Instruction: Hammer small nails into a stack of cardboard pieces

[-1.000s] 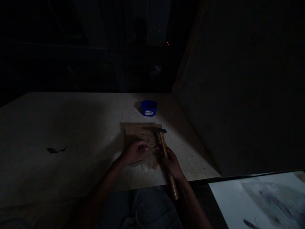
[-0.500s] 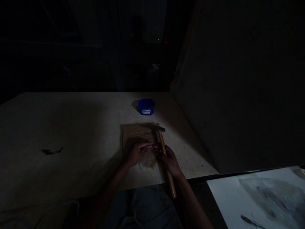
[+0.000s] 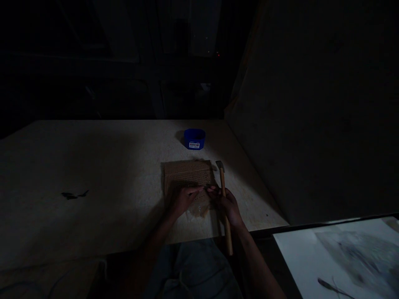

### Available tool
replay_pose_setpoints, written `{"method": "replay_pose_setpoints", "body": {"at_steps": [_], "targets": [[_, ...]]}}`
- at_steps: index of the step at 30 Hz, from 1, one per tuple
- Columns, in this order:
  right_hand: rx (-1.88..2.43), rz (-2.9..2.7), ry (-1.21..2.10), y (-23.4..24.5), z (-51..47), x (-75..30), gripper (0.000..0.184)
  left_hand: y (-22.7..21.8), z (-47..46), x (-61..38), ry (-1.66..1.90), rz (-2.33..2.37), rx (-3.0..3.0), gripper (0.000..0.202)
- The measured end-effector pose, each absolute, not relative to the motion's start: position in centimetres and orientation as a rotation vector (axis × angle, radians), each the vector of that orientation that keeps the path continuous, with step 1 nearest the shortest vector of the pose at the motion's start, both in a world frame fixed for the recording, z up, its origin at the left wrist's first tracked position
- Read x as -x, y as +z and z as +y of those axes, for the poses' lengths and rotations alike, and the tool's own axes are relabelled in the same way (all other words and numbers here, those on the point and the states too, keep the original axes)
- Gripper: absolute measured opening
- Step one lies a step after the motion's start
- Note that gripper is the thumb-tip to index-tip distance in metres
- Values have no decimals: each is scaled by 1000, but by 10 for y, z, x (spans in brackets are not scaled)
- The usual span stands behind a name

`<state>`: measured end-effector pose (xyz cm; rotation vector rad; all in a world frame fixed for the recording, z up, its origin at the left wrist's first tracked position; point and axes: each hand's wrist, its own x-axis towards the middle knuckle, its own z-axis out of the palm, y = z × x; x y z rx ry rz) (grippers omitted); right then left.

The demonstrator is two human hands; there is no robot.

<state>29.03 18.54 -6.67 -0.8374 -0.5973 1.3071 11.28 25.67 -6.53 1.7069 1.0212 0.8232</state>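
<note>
A piece of brown cardboard (image 3: 187,167), dotted with rows of small holes, lies flat near the table's front edge. Over its lower left part is my left hand (image 3: 183,200), fingertips drawn together at something too small and dark to make out. My right hand (image 3: 230,207) is closed around the wooden handle of a hammer (image 3: 228,238), whose metal head points away from me beyond the cardboard's right edge. The right fingertips come close to the left ones above the cardboard. A crumpled clear plastic piece (image 3: 196,214) lies below the hands.
A blue plastic tub (image 3: 194,140) with a white label stands behind the cardboard on the pale table (image 3: 124,166). Small dark pieces (image 3: 74,195) lie at left. A tall dark panel (image 3: 311,124) bounds the right side. At lower right is a white stained surface (image 3: 293,257) with a thin tool.
The hammer has swung right; its head has left the cardboard and now sits beyond the right edge. My right hand has shifted slightly right with it. The view has moved a little.
</note>
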Motion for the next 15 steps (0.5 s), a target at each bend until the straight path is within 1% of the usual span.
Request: {"method": "replay_pose_setpoints", "body": {"at_steps": [11, 15], "targets": [[813, -494, 1334, -66, 186, -296, 14, -66, 258, -119, 883, 958, -1739, 25], [814, -493, 1341, -66, 187, -297, 17, -67, 257, -116, 873, 948, -1733, 27]]}}
